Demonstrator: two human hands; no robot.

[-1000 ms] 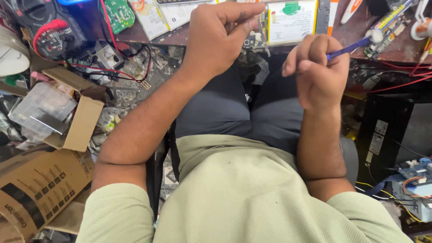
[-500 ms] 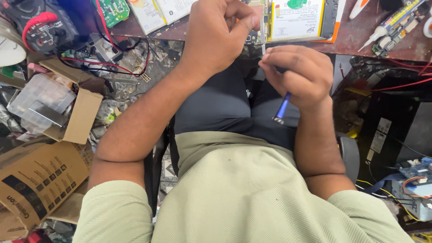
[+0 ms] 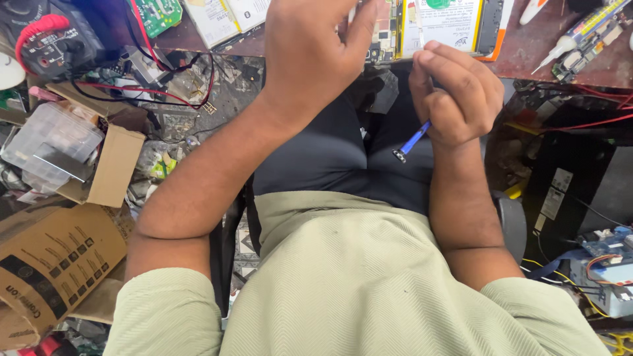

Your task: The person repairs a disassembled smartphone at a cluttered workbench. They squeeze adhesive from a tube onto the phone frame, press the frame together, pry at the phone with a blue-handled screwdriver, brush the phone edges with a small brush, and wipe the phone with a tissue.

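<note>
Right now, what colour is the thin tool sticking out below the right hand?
Blue, with a small metal tip: the thin blue tool in the right hand, head view.

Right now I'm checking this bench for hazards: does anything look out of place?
Yes. Scraps and debris litter the floor beside open cardboard boxes, and loose red and black wires trail over them.

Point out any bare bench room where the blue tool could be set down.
One bare strip of reddish benchtop lies between the opened phone and the glue tubes, just beyond the right hand holding the blue tool. Left of the left hand, the meter, wires and boxes crowd everything.
</note>
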